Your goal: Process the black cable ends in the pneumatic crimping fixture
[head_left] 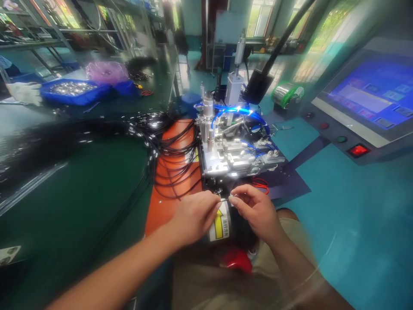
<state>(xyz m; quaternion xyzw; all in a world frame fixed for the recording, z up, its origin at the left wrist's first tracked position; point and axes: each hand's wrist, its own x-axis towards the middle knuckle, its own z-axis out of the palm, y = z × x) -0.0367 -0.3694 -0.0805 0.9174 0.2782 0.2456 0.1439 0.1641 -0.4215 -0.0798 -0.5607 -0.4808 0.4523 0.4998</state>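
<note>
Both hands meet in front of a metal machine (238,150) with blue air tubes. My left hand (196,215) is closed, thumb and fingers pinched on the end of a thin black cable (224,199). My right hand (256,209) pinches a tiny pale piece (231,196) at the cable's tip; its exact shape is too small to make out. Just below the fingertips is a white label with a yellow arrow (219,224) on a rounded part. Black cables (174,150) lie in loops over the orange surface (161,211) left of the machine.
A control screen (374,94) with buttons stands at the right. On the green table (97,181) lies a long bundle of black cables. Farther back are a blue tray (74,97) of small metal parts, a pink bag (106,72), a white glove (26,92) and a green-edged spool (287,95).
</note>
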